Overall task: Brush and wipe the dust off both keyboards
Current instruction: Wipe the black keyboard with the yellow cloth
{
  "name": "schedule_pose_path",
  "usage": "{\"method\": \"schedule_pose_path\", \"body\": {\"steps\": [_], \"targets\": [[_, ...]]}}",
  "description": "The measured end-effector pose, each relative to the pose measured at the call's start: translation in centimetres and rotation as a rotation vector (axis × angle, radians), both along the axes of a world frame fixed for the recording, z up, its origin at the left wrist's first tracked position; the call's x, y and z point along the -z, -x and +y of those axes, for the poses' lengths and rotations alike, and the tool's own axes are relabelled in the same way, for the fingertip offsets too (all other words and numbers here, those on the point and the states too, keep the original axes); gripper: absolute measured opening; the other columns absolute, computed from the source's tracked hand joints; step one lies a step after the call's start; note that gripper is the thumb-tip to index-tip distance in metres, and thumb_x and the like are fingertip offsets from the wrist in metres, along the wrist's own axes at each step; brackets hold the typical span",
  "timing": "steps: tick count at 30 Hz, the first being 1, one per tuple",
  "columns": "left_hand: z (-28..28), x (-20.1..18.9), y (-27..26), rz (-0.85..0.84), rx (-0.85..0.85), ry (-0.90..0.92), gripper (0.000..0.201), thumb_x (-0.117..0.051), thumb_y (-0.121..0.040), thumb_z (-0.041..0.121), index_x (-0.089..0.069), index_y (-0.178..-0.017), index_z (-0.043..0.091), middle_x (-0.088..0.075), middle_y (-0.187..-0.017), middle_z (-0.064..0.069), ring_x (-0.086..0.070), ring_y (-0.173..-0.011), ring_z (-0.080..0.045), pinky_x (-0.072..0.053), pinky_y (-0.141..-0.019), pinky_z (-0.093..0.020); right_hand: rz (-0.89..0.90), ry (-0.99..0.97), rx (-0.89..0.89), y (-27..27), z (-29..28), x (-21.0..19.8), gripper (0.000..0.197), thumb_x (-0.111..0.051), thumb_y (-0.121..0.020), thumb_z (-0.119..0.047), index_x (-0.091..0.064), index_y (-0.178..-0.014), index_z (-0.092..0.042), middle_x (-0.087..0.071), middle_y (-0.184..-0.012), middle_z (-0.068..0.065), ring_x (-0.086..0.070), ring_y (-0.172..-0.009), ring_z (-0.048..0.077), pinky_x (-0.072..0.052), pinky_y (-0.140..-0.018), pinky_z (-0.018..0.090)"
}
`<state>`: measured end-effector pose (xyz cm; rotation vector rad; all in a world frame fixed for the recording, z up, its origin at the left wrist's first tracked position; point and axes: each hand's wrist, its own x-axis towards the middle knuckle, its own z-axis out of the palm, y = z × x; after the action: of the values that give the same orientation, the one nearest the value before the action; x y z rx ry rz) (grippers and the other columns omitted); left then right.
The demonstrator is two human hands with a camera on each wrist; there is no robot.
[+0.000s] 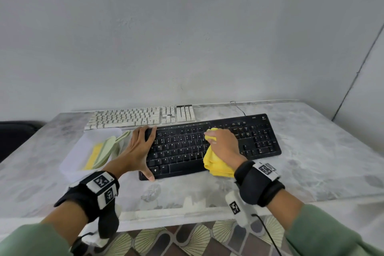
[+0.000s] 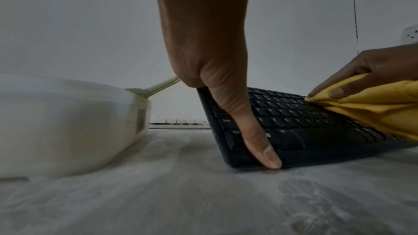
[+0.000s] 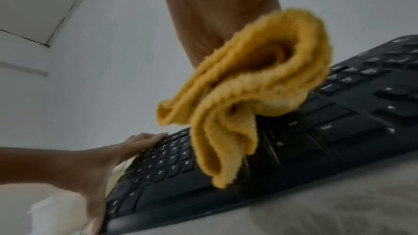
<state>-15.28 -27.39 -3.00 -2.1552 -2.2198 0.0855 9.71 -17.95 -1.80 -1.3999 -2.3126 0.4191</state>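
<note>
The black keyboard (image 1: 209, 145) lies on the marbled table (image 1: 311, 172), and everything here is placed from it. The left hand (image 1: 138, 147) braces its left end with fingers spread wide and straight: thumb (image 2: 260, 142) at the near left corner, the other fingertips on the far left corner. The right hand (image 1: 224, 144) sits over the keyboard's middle, fingers curled round a bunched yellow cloth (image 1: 218, 164) that touches the keys (its loose folds trail toward the near edge). The white keyboard (image 1: 141, 116) lies just behind the black 1. Just left of the black keyboard stands a clear plastic tub (image 1: 70, 164) holding a pale green brush (image 1: 108, 149).
</note>
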Motion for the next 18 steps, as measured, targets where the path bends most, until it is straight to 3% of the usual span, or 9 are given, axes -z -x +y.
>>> {"method": "schedule_pose_path", "body": {"steps": [5, 8, 11, 13, 16, 18], "targets": [[-0.2, -0.3, -0.2, -0.010, -0.003, 0.004, 0.155, -0.083, -0.045, 0.067, 0.015, -0.149, 0.008, 0.006, -0.147, -0.018, 0.012, -0.127, -0.022, -0.002, -0.116, -0.042, 0.114, -0.030, -0.190, -1.2, 1.7, -0.4, 0.035, -0.054, -0.093, -0.016, -0.056, -0.128, -0.019, -0.052, -0.134, -0.005, -0.045, -0.128, 0.019, -0.022, -0.110, 0.028], [-0.3, -0.3, -0.1, -0.021, 0.002, 0.002, 0.154, -0.084, -0.044, 0.066, 0.012, -0.150, 0.007, 0.004, -0.148, -0.019, 0.012, -0.127, -0.022, 0.000, -0.115, -0.038, -0.093, -0.078, -0.215, -3.0, 3.9, -0.1, 0.040, -0.054, -0.093, -0.019, -0.051, -0.132, -0.026, -0.053, -0.134, -0.005, -0.047, -0.119, 0.028, -0.033, -0.102, 0.032], [-0.2, -0.4, -0.1, -0.035, -0.004, 0.026, 0.154, -0.084, -0.045, 0.066, 0.013, -0.149, 0.009, 0.006, -0.148, -0.018, 0.012, -0.131, -0.024, -0.001, -0.116, -0.042, -0.198, -0.098, -0.184, -5.5, 5.6, 0.4, 0.039, -0.055, -0.092, -0.018, -0.054, -0.127, -0.035, -0.061, -0.124, 0.006, -0.052, -0.109, 0.026, -0.040, -0.095, 0.035], [-0.1, -0.4, -0.1, -0.039, -0.004, 0.027, 0.154, -0.084, -0.045, 0.066, 0.014, -0.149, 0.009, 0.006, -0.148, -0.017, 0.012, -0.133, -0.025, -0.001, -0.116, -0.043, -0.232, -0.090, -0.160, -6.9, 6.3, -0.1, 0.036, -0.055, -0.092, -0.015, -0.058, -0.124, -0.031, -0.064, -0.118, 0.007, -0.051, -0.103, 0.023, -0.041, -0.092, 0.032], [-0.1, -0.3, -0.1, -0.040, -0.004, 0.026, 0.155, -0.084, -0.044, 0.066, 0.015, -0.149, 0.009, 0.005, -0.148, -0.017, 0.012, -0.132, -0.024, -0.001, -0.116, -0.042, -0.094, -0.077, -0.163, -7.1, 6.5, -1.4, 0.032, -0.059, -0.090, -0.016, -0.062, -0.120, -0.023, -0.066, -0.116, 0.008, -0.055, -0.107, 0.023, -0.039, -0.095, 0.031], [-0.1, -0.2, 0.0, -0.038, -0.006, 0.012, 0.155, -0.084, -0.044, 0.066, 0.014, -0.149, 0.008, 0.005, -0.148, -0.017, 0.012, -0.131, -0.024, -0.001, -0.116, -0.042, 0.009, -0.076, -0.258, -5.4, 6.0, -1.8, 0.033, -0.062, -0.088, -0.020, -0.062, -0.120, -0.026, -0.067, -0.114, 0.008, -0.059, -0.099, 0.021, -0.037, -0.091, 0.023]]}}
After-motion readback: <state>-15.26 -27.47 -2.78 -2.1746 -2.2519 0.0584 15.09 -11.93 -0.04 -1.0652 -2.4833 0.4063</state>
